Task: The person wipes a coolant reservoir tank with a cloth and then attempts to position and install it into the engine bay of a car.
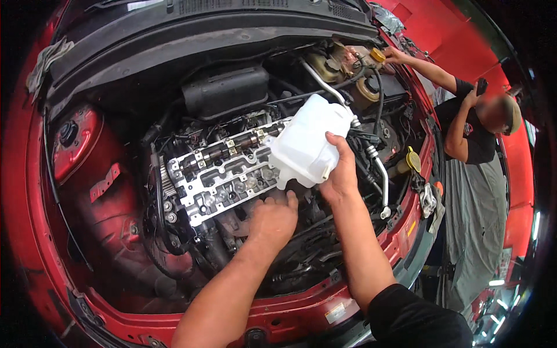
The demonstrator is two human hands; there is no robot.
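Observation:
My right hand (342, 174) grips a white translucent plastic reservoir tank (313, 136) by its near right side, thumb on top. The tank is tilted and held above the right end of the engine's cylinder head (223, 188), covering part of it. That head has no cover, so its camshaft (217, 152) is exposed. Below the tank's lower edge, my left hand (274, 220) reaches over the near side of the engine. Its fingers are bent and somewhat apart, with nothing visible in them. The fingertips point away from me, and I cannot tell whether they touch anything.
A co-worker (478, 124) at the right fender reaches to a yellow cap (378, 55) and holds a phone (481, 87) in the other hand. Another yellow cap (413, 159), a metal pipe (380, 180) and hoses lie right of the tank. The red front edge (290, 307) crosses beneath my forearms.

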